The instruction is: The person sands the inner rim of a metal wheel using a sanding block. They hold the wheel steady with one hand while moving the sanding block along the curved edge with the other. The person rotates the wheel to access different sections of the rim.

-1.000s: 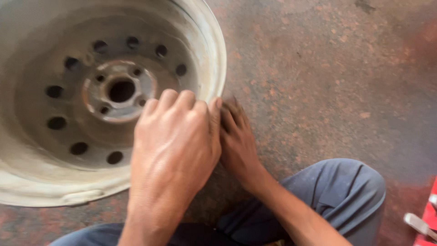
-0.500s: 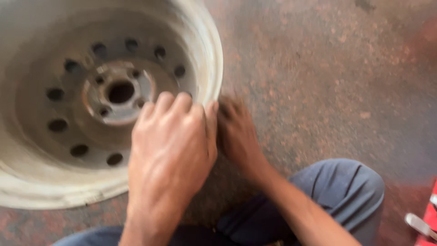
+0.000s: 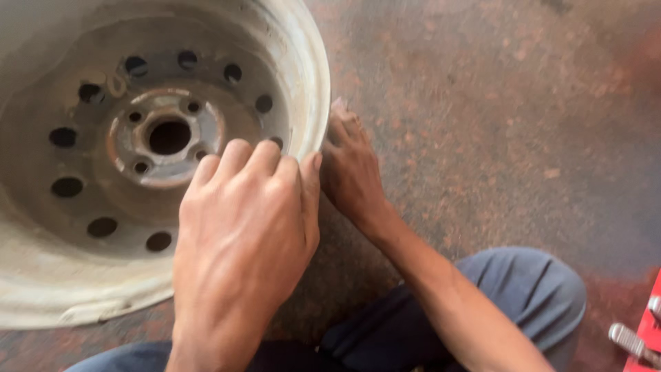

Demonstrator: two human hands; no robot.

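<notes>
while the white steel wheel rim [image 3: 89,275] lies on the floor [image 3: 496,124], the left hand [image 3: 241,234] curls over its edge; the right hand [image 3: 351,165], fingers together, presses its outer side.

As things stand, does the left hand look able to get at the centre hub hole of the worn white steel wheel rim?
Probably yes. The left hand rests over the worn white steel wheel rim, beside the centre hub hole, and nothing covers the hole.
</notes>
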